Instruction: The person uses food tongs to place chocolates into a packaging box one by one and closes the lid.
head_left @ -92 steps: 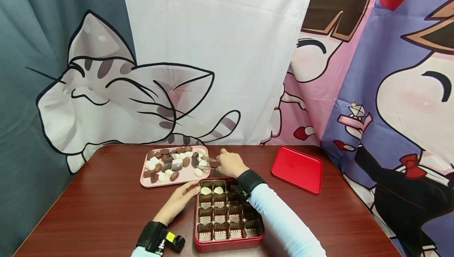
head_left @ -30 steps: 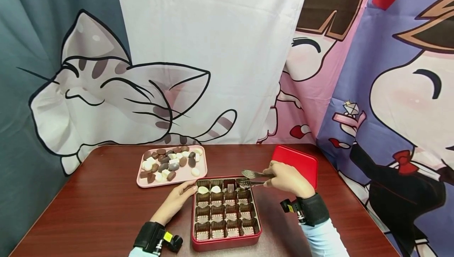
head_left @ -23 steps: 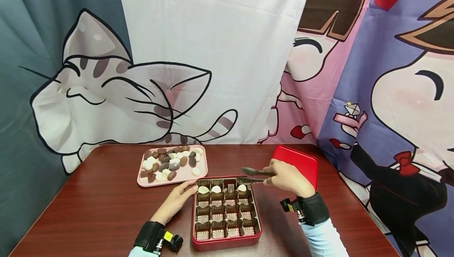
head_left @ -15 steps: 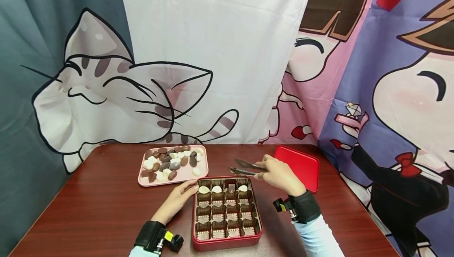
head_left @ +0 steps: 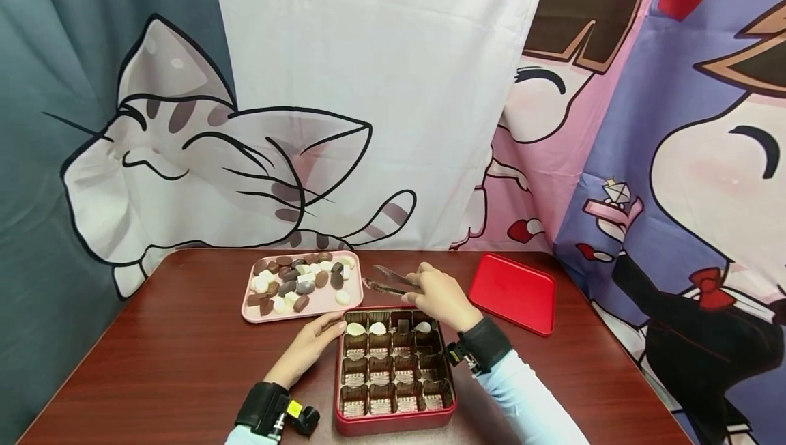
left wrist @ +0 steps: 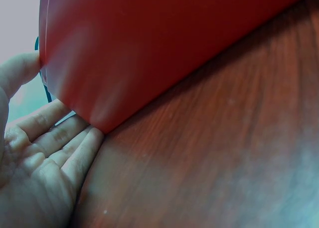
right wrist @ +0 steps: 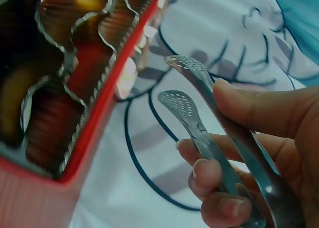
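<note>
My right hand [head_left: 441, 295] holds metal tongs [right wrist: 192, 115] with perforated tips, spread apart with nothing between them. In the head view the tips are above the table, just right of the pink tray [head_left: 331, 308] of brown, grey and white chocolates [head_left: 306, 287]. My left hand [head_left: 312, 346] rests against the far left corner of a red tin [head_left: 399, 424]; its fingers [left wrist: 79, 153] lie along the tin's wall. The tin's gold insert has rows of compartments. Its back row holds a white piece [head_left: 355, 329], another white one [head_left: 377, 328], a dark brown piece [head_left: 403, 326] and a white one [head_left: 422, 327] at the right.
A red lid [head_left: 513, 293] lies on the brown wooden table [head_left: 178, 363] at the back right. Behind the table hangs a cartoon-printed cloth [head_left: 381, 90]. The pink tray stands close behind the tin's left corner.
My right hand carried the tongs from the tray to the tin's back right compartment, where a white chocolate now sits, then came back left. The tongs are now bare. My left hand stayed put.
</note>
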Demonstrator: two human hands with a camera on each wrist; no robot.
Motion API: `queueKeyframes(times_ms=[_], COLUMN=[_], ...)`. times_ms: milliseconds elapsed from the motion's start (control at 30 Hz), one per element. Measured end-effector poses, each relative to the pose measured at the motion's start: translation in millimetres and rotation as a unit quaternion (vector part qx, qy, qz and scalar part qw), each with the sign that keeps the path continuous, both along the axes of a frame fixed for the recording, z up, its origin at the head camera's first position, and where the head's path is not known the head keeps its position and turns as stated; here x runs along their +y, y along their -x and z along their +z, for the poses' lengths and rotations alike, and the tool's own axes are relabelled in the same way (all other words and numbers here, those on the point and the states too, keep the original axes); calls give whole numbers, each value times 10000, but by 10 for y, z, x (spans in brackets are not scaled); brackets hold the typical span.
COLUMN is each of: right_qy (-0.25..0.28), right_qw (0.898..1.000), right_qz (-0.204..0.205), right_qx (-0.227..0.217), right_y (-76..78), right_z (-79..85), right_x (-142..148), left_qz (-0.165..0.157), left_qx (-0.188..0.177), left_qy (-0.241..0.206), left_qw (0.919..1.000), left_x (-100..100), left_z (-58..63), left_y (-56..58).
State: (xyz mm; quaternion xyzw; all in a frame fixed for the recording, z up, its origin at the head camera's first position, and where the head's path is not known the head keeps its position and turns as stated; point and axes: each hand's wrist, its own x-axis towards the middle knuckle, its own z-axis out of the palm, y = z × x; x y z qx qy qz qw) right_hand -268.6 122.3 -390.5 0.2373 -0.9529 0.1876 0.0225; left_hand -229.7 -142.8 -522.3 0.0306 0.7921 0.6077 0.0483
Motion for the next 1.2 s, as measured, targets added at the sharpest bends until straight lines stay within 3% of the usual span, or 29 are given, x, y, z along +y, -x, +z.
queueKeyframes(times_ms=[400, 767, 1200], right_qy=[-729, -1093, -1337], right_qw=[9964, 9930, 9894], right_qz=[312, 53, -180], right_qx=[304, 446, 540], right_y=[190, 440, 533], right_z=[-120, -234, -479], right_x=[-473, -887, -1055], left_qz=[32, -49, -82], left_qx=[23, 17, 119], left_qy=[53, -57, -40], left_qw=[10000, 10000, 9999], left_x=[-6, 1, 3], left_z=[-3, -6, 3], left_y=[6, 23, 12])
